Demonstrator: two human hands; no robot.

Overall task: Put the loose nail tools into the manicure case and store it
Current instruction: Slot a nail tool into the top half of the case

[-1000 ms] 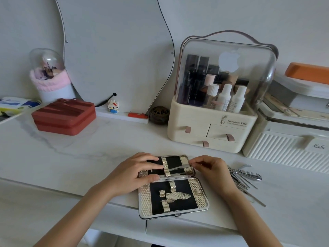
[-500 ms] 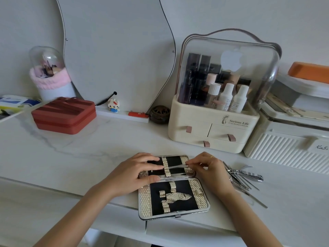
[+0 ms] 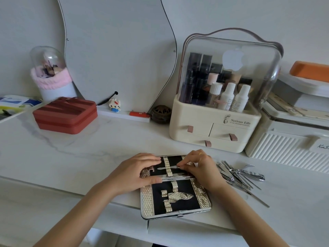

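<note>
The manicure case (image 3: 203, 202) lies open near the table's front edge, black inside with silver textured straps. My left hand (image 3: 132, 172) rests on the left side of its upper half, thumb on the hinge, holding it flat. My right hand (image 3: 199, 169) pinches a thin metal nail tool (image 3: 166, 168) that passes under the vertical strap in the upper half, its tip pointing left. A heap of loose nail tools (image 3: 240, 175), clippers and thin files, lies on the table just right of the case.
A cream cosmetics organiser (image 3: 213, 129) with drawers stands behind the case. A white ribbed box (image 3: 284, 148) sits at the right, a red zip case (image 3: 65, 115) at the left. A mirror leans on the wall behind.
My right hand has pushed the thin tool further left under the strap, closing in over the case's upper half. My left hand has stayed on the case.
</note>
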